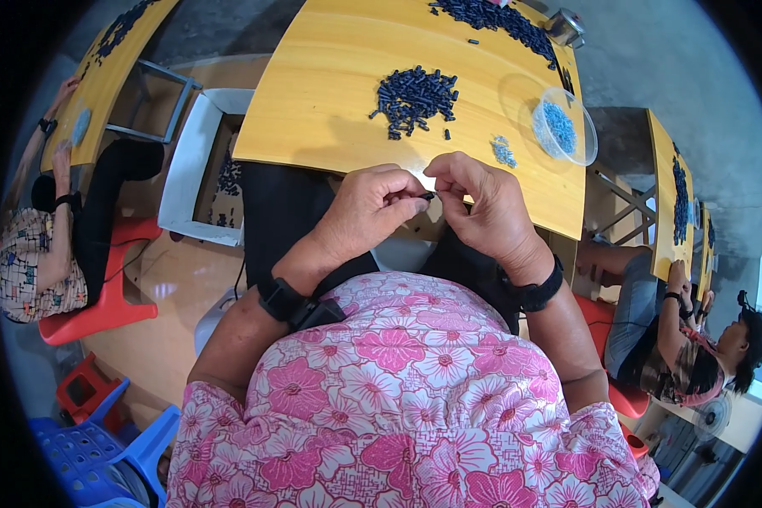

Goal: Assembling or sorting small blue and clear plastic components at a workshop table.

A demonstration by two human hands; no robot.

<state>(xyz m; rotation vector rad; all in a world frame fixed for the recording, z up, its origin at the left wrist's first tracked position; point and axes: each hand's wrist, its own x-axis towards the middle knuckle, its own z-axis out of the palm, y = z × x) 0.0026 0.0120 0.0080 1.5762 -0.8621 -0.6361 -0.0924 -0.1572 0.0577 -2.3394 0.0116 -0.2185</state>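
My left hand (366,209) pinches a small black cylindrical piece (429,195) between thumb and fingertips, just off the near edge of the table. Close against its end are the pinched fingertips of my right hand (488,205); what they hold, if anything, is too small to make out. Beyond my hands, a pile of short black cylindrical pieces (415,97) lies on the yellow wooden table (322,93). To the right are a small heap of light blue bits (504,152) and a clear round tub (591,140) with more blue bits inside.
A larger heap of black pieces (504,25) and a metal cup (565,28) are at the table's far side. On the floor at left stands a white box (184,190) with black pieces inside. People work at tables on both sides. Blue (85,457) and red stools (114,288) stand at left.
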